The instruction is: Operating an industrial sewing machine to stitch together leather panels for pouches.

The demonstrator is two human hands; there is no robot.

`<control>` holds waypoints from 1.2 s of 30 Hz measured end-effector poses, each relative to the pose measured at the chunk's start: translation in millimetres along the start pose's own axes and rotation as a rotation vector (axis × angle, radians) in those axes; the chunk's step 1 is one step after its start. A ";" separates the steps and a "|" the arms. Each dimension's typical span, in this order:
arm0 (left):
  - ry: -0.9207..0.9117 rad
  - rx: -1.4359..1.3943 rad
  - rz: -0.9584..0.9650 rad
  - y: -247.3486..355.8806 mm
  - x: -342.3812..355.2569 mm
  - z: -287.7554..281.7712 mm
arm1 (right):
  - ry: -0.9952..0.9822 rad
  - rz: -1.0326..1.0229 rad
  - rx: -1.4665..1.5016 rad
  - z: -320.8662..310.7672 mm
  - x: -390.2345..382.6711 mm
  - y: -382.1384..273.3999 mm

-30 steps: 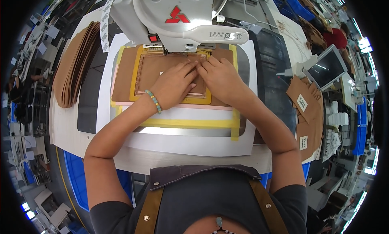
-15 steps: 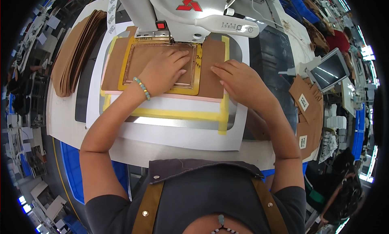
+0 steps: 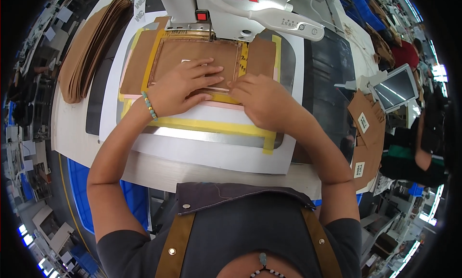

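Note:
Flat on a brown fabric panel (image 3: 263,54), inside a yellow-edged rectangular frame (image 3: 155,61), lies my left hand (image 3: 185,85) with its fingers spread. A small white label-like piece (image 3: 186,61) peeks out by its fingertips, mostly covered. My right hand (image 3: 264,99) is at the frame's lower right corner, fingers curled and pressed together; whatever they pinch is hidden. Yellow tape (image 3: 211,126) borders the panel on a metal plate (image 3: 192,135). The white sewing machine head (image 3: 226,18) stands just beyond the frame, its needle area at the frame's far edge.
A stack of folded brown pieces (image 3: 89,51) lies at the left of the table. On the right are a tilted screen (image 3: 395,89) and brown pieces with white labels (image 3: 363,148). White sheeting (image 3: 211,160) lies beneath the plate. Another person (image 3: 409,157) is at the far right.
My left hand has slid toward me, uncovering part of the white piece. My right hand has moved left from the panel's right side to the frame's corner, its fingers now curled.

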State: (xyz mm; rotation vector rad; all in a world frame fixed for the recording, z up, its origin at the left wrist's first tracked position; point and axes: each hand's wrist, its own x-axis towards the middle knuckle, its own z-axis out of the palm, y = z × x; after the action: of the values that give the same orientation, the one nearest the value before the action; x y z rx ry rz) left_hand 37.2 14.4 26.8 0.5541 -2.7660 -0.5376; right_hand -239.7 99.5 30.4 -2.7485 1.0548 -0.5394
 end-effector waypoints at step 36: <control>-0.002 0.006 0.079 -42.4 24.4 1.2 | 0.178 0.300 -0.017 -20.5 -34.5 27.3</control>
State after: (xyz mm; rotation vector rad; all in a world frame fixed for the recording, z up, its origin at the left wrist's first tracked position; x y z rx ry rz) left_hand 28.4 -31.7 13.0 0.4429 -2.7793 -0.5119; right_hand -288.2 102.2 32.6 -2.5229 1.4856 -0.7385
